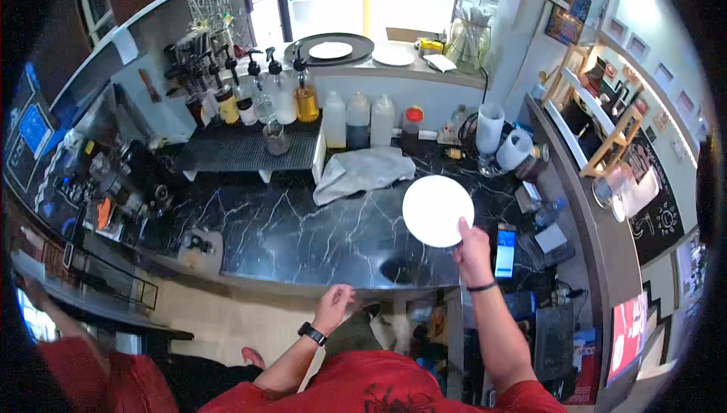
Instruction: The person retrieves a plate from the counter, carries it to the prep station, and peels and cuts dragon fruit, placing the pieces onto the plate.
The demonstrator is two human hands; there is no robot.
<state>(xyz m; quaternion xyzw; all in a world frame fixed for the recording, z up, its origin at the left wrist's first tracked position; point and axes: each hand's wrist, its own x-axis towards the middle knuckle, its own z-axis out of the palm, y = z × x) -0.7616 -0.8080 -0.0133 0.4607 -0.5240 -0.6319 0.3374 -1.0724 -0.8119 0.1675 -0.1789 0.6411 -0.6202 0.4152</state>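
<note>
A round white plate [433,205] is held by its near right rim in my right hand [474,252], over the dark marble counter [288,243]. The thumb lies on the plate's upper face; the other fingers are mostly hidden beneath it. My left hand [333,308], wearing a black watch, hovers by the counter's front edge. Its fingers are loosely bent and nothing shows in them. Beyond the plate, to its left, a crumpled grey cloth [367,172] lies on the counter. A lit phone [505,252] rests just right of my right hand.
Several pump bottles [306,101] line a black ribbed shelf [246,152], with a glass jug [276,139] in front. Squeeze bottles [381,121] stand behind the cloth. On the pass ledge are a black tray [356,43] and plates. At left, another person's red sleeve [136,383] is near.
</note>
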